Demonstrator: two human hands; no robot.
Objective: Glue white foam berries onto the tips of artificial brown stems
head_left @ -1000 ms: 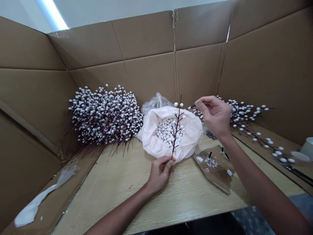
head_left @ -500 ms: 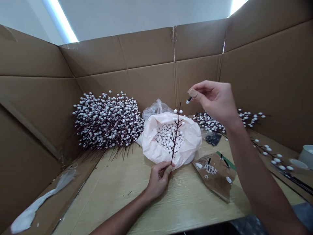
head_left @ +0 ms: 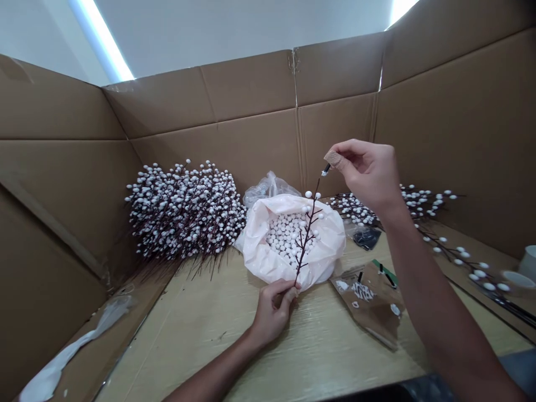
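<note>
My left hand (head_left: 274, 304) pinches the base of a thin dark branch (head_left: 307, 234) and holds it upright; a few white beads sit on its upper twigs. Raised above the branch's tip, my right hand (head_left: 365, 170) grips a small dark stick with a white end (head_left: 325, 169) between thumb and fingers. Behind the branch a pale pink plastic bag (head_left: 268, 254) lies open, filled with several loose white beads (head_left: 287, 234).
A large heap of finished beaded branches (head_left: 184, 209) lies at the back left, and more branches (head_left: 422, 204) on the right. A brown cardboard scrap with glue blobs (head_left: 368, 301) rests on the wooden table (head_left: 234, 357). Cardboard walls surround the workspace. A white cup (head_left: 528, 259) stands far right.
My right hand rose from beside the bag and now hovers with the stick's white end just above the branch tip. The branch in my left hand tilted slightly right.
</note>
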